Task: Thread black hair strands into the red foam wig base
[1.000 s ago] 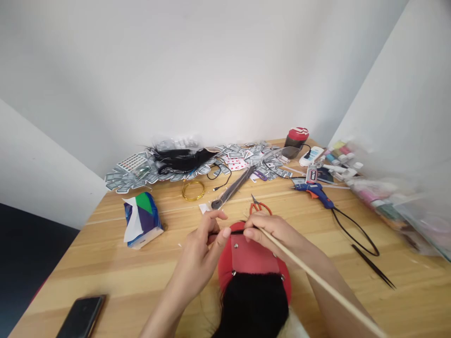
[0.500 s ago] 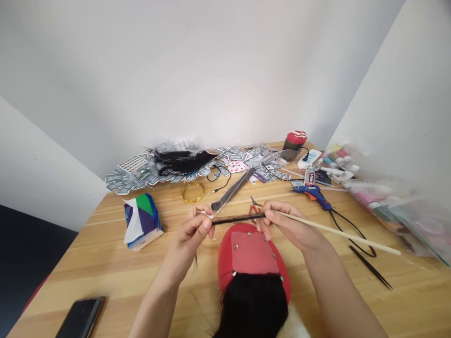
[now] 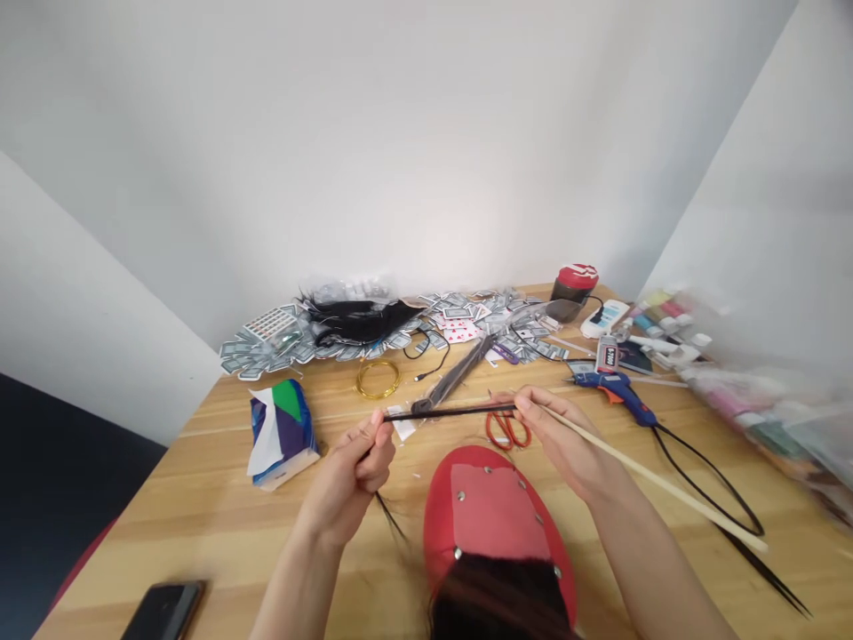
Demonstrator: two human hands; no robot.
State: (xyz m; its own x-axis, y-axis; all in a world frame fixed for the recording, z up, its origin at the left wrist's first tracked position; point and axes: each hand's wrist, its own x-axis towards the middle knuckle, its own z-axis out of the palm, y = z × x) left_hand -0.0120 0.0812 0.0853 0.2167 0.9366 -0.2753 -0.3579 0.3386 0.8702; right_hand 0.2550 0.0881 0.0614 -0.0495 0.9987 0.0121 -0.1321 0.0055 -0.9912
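Note:
A thin strand of black hair [image 3: 446,412] is stretched almost level between my two hands. At its left end my left hand [image 3: 356,462] is closed, pinching the hair between thumb and fingers, and loose ends hang below. My right hand [image 3: 560,431] is closed on a pale wooden stick [image 3: 659,469], pinching it where the strand meets its tip. Below the hands stands a red dummy head [image 3: 443,498] with a pink patch [image 3: 497,511] held by several silver pins. Black hair [image 3: 499,604] hangs from the patch's near edge.
Orange-handled scissors [image 3: 507,431] lie behind the head. Left are a tissue pack [image 3: 283,436] and a phone [image 3: 163,611]. A blue glue gun [image 3: 617,391] and dark tweezers [image 3: 766,569] lie right. Scattered cards [image 3: 459,333], gold wire [image 3: 378,380] and black hair bundles [image 3: 363,320] fill the back.
My hands have moved farther apart, and a longer, thinner length of hair shows between them. The dummy head sits lower in view as the camera has shifted.

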